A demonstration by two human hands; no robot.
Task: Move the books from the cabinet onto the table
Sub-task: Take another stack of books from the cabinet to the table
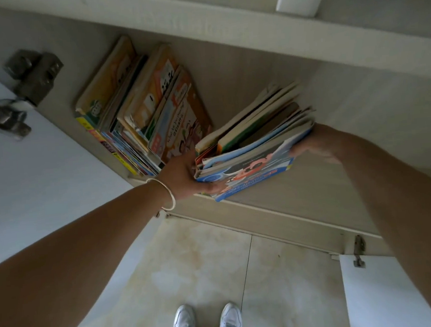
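Observation:
A bundle of several thin picture books (254, 144), blue cover outermost, leans out over the front of the cabinet shelf (301, 182). My left hand (184, 176), a silver bangle on its wrist, presses the bundle's near left end. My right hand (313, 148) clasps the bundle's right side, fingers partly hidden behind the covers. A second group of colourful books (140, 112) stands tilted at the left end of the same shelf, apart from both hands. No table is in view.
The open left cabinet door (30, 178) with metal hinges (29, 74) is at my left. A second open door (387, 291) hangs lower right. The shelf above (250, 31) caps the compartment. Beige floor tiles (204, 267) and my white shoes (206, 321) lie below.

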